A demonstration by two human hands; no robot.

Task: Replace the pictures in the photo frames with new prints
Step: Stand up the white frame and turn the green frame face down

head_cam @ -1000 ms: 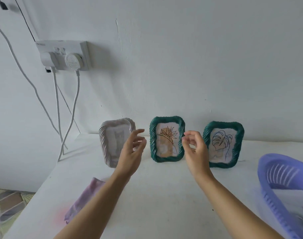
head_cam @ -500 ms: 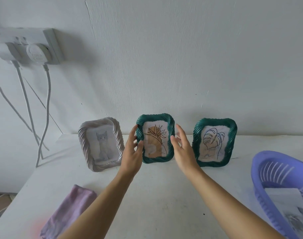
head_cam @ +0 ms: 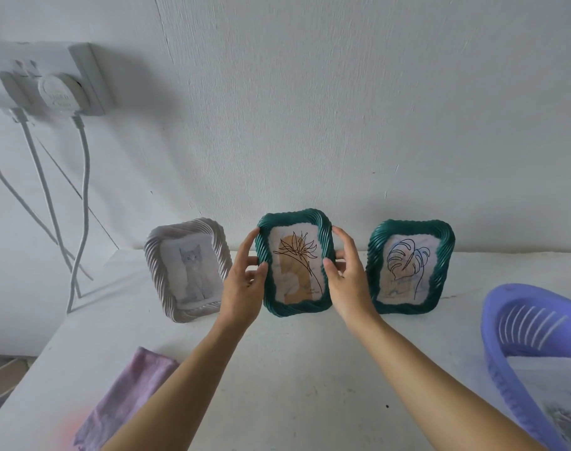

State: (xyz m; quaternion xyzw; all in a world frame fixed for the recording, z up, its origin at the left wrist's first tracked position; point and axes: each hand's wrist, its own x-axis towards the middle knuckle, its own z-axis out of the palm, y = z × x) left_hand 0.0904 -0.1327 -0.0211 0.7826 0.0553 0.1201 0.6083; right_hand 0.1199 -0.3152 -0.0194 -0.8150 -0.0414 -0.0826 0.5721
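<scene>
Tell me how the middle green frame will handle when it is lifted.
The middle green frame probably lifts as one stiff piece: its thick twisted border looks moulded. Those ridges should give the left hand and right hand, gripping its sides, decent purchase. Upright and seemingly thin front to back, it would likely tip if pushed.

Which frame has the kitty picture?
The white ribbed frame at the left end. The middle green frame shows a flower, the right green frame a leaf.
</scene>
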